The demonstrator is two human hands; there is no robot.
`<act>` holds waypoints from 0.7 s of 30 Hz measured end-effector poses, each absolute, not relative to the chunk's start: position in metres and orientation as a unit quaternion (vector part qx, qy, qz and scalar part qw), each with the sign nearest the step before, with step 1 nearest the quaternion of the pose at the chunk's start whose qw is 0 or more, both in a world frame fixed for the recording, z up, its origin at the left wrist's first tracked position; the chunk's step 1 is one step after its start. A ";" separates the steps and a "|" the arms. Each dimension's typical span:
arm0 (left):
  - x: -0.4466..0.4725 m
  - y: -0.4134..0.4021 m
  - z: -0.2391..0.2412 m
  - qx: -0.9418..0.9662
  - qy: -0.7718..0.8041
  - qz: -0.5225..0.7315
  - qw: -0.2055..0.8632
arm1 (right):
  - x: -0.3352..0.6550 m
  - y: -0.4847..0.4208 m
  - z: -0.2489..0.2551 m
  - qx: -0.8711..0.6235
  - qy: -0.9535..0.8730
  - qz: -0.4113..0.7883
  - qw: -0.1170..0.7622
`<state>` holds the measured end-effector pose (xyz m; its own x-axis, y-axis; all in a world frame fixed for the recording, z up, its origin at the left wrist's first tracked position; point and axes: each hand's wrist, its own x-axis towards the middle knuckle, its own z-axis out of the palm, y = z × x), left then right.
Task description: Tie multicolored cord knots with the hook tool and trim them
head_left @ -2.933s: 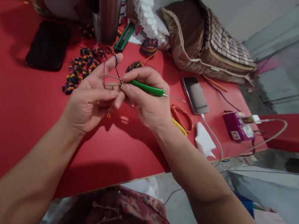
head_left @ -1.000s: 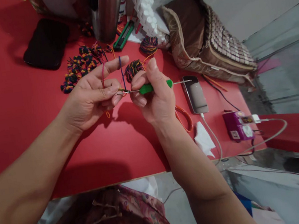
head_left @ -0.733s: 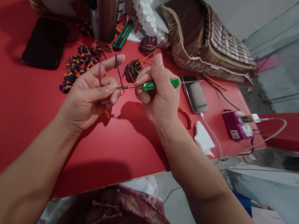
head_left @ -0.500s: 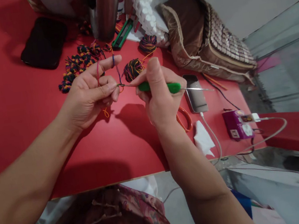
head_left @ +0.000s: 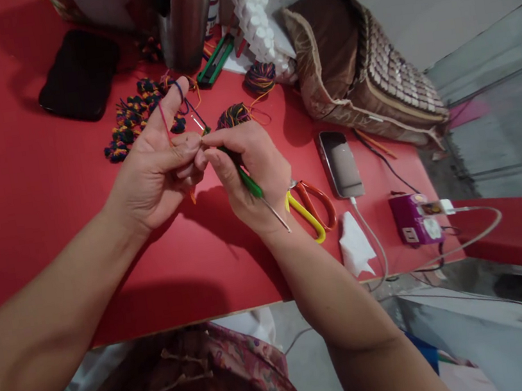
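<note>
My left hand [head_left: 154, 162] pinches the multicoloured yarn [head_left: 164, 121] between thumb and fingers, its index finger raised with a dark blue strand looped over it. My right hand [head_left: 256, 164] is closed round a crochet hook [head_left: 251, 182] with a green handle; its rear metal end points down toward my wrist. The hook's front tip shows just above the fingertips, by a small dark stitch, and the two hands touch there. Behind them lie a ball of the same yarn [head_left: 233, 115] and a finished bumpy crocheted piece [head_left: 137, 112].
Scissors [head_left: 310, 214] with orange and yellow handles lie beside my right wrist. A phone [head_left: 341, 163] on a cable, white paper [head_left: 355, 245] and a purple power box [head_left: 414, 219] are to the right. A green cutter [head_left: 215, 61], steel flask [head_left: 184, 31], second yarn ball [head_left: 260, 78] and black case [head_left: 79, 75] stand behind.
My right hand has moved left against my left hand, and the crochet hook has swung so its rear end points downward. My left index finger has tipped back. The scissors are more exposed.
</note>
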<state>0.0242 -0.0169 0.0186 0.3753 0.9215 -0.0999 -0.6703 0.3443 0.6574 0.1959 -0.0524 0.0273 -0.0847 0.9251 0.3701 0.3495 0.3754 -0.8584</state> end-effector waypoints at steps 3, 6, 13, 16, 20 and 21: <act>0.026 -0.018 0.017 0.263 0.232 0.515 0.782 | 0.193 -0.053 0.027 -0.478 -0.672 0.289 0.486; 0.027 -0.018 0.016 0.266 0.233 0.521 0.777 | 0.192 -0.052 0.022 -0.472 -0.674 0.280 0.494; 0.026 -0.020 0.020 0.291 0.234 0.513 0.773 | 0.191 -0.049 0.011 -0.458 -0.665 0.270 0.524; 0.025 -0.020 0.021 0.308 0.251 0.500 0.769 | 0.192 -0.052 0.016 -0.492 -0.661 0.268 0.499; 0.026 -0.022 0.023 0.336 0.251 0.516 0.747 | 0.195 -0.055 0.018 -0.503 -0.676 0.238 0.484; 0.026 -0.022 0.023 0.344 0.249 0.518 0.742 | 0.196 -0.055 0.017 -0.500 -0.673 0.236 0.491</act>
